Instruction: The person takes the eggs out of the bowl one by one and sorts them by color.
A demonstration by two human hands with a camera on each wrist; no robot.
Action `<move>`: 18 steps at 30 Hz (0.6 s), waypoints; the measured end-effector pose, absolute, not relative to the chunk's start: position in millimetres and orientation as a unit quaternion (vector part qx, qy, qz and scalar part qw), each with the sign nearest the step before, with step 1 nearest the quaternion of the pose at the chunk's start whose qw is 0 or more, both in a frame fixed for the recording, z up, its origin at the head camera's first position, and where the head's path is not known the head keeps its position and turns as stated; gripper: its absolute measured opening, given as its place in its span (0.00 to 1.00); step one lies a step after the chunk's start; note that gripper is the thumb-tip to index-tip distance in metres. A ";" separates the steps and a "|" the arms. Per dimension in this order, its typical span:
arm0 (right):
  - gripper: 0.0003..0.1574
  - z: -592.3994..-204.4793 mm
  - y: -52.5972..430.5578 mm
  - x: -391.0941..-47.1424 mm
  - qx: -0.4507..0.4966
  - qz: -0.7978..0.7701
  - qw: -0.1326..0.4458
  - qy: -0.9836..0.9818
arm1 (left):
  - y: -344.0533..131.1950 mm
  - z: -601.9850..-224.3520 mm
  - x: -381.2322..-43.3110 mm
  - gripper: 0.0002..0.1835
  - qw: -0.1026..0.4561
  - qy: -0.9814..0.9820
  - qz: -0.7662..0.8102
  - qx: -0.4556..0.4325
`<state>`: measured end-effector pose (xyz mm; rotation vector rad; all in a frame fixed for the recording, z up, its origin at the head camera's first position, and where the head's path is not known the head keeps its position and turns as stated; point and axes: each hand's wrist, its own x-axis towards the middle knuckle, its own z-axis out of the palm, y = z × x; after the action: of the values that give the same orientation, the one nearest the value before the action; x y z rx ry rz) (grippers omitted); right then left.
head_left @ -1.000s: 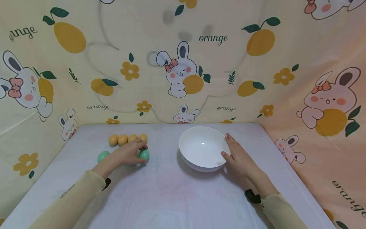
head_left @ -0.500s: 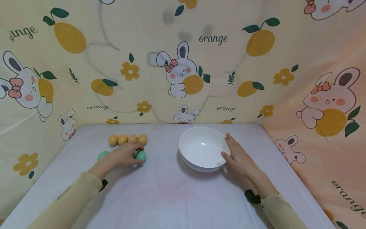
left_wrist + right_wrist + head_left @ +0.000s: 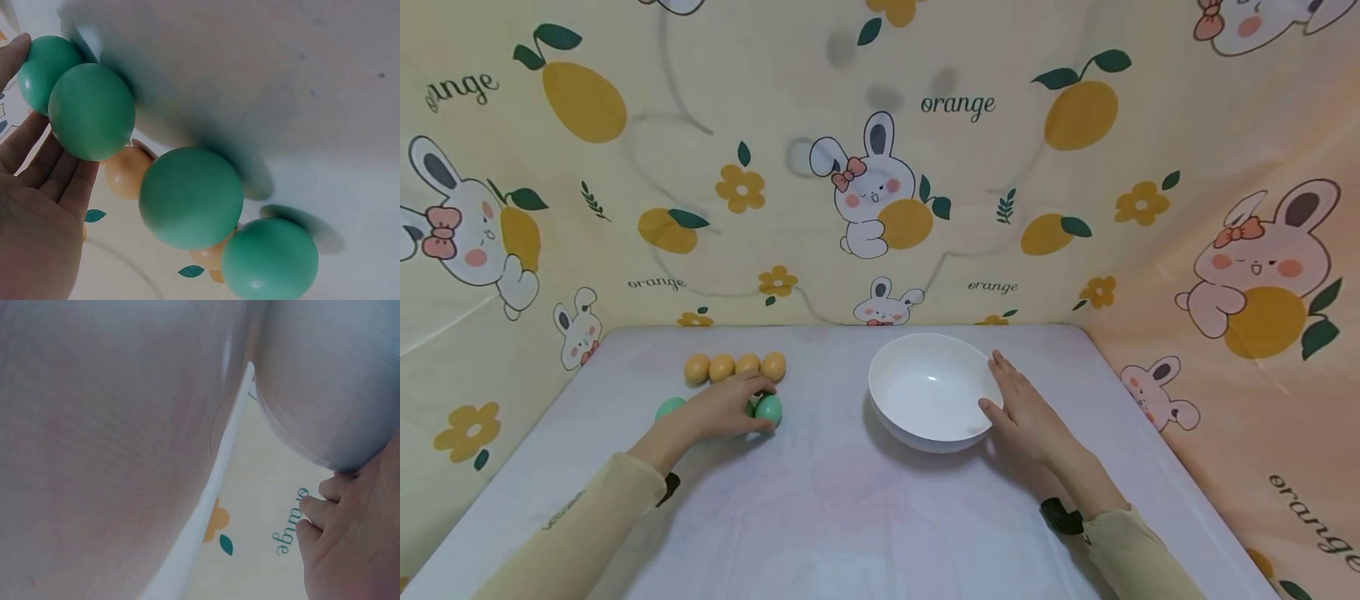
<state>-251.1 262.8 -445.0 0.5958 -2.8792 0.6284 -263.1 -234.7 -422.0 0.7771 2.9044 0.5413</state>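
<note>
Several green eggs stand in a row at the left of the table, the leftmost green egg [image 3: 671,407] showing beyond the wrist. My left hand [image 3: 727,408] holds the rightmost green egg [image 3: 768,411] between thumb and fingers. In the left wrist view, that held egg [image 3: 47,72] sits right against a second green egg [image 3: 92,112], with two more nearer the camera. A white bowl [image 3: 887,427] stands right of centre. My right hand [image 3: 1028,415] rests against its right side, fingers extended along the wall and thumb at the rim; the right wrist view shows the fingertips [image 3: 340,486] at the bowl's outside.
Behind the green eggs runs a row of several yellow-orange eggs [image 3: 722,367]. A pale cloth covers the table [image 3: 850,517]. A printed curtain [image 3: 970,167] with rabbits and oranges rises at the back and sides.
My left hand has shifted slightly left with the rightmost green egg, bringing it closer to the other green eggs. My right hand and the bowl have stayed in place.
</note>
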 end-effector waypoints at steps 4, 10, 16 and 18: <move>0.49 -445.5 262.0 -251.7 0.196 0.209 0.066 -0.956 | -235.7 -422.9 -262.7 0.30 0.040 0.950 0.176 0.256; 0.50 -445.2 260.8 -251.9 0.198 0.207 0.068 -0.956 | -236.3 -426.2 -263.2 0.31 0.038 0.952 0.174 0.248; 0.51 -442.6 261.1 -252.3 0.197 0.206 0.064 -0.956 | -236.3 -427.4 -261.2 0.34 0.029 0.952 0.182 0.245; 0.51 -440.5 262.3 -252.5 0.196 0.210 0.062 -0.956 | -235.4 -425.3 -260.0 0.35 0.027 0.952 0.189 0.240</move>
<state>-252.5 262.3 -440.5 0.5917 -2.8889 0.6357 -260.0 -235.4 -425.3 0.7415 2.9393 0.5823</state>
